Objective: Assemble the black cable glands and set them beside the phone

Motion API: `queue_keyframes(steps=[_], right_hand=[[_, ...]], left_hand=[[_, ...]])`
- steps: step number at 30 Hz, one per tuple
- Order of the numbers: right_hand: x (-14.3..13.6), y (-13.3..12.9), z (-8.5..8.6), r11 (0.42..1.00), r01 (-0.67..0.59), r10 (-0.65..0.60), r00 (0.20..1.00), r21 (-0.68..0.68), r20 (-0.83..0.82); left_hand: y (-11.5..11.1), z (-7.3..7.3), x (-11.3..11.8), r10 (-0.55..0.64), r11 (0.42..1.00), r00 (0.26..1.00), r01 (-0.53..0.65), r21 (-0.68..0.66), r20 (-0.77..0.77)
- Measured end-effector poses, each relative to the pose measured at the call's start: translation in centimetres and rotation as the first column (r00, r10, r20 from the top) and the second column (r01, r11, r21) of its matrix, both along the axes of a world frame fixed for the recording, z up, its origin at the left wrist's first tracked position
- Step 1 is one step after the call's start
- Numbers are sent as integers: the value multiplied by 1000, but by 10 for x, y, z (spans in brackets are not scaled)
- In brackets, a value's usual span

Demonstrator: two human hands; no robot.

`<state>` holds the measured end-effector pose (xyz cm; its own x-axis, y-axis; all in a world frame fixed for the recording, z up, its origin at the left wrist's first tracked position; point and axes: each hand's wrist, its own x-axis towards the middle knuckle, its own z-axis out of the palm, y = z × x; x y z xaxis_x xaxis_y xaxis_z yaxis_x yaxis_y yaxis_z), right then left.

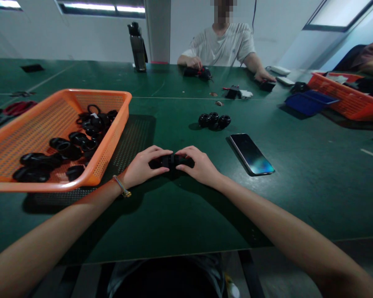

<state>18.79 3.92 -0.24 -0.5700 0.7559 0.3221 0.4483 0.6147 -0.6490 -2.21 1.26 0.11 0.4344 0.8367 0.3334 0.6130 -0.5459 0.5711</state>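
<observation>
Between my two hands is a black plastic fitting (172, 160), lying sideways just over the green table. My left hand (149, 163) grips its left end with thumb and fingers. On the other end, the thumb and fingers of my right hand (197, 162) are closed. Parts of the fitting are hidden by my fingers, so its exact kind is unclear. Beyond my hands, several round black fittings (214, 120) sit in a small cluster. An orange basket (108, 153) to the left holds several black fittings (66, 148) and some black rings.
A phone (251, 154) lies right of my hands. Across the green table (174, 231), a person (220, 45) handles black parts. A dark bottle (138, 47) stands at the back. At right are a blue tray (311, 101) and another orange basket (345, 97).
</observation>
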Motion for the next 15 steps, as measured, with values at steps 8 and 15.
queue_keyframes(steps=[8, 15], right_hand=[[0, 0, 1, 1000, -3, 3, 1000, 3, 8], [0, 0, 0, 1000, 9, -9, 1000, -2, 10]], left_hand=[[-1, 1, 0, 2, 1000, 1000, -2, -11, 1], [-1, 0, 0, 6, 1000, 1000, -5, -12, 14]])
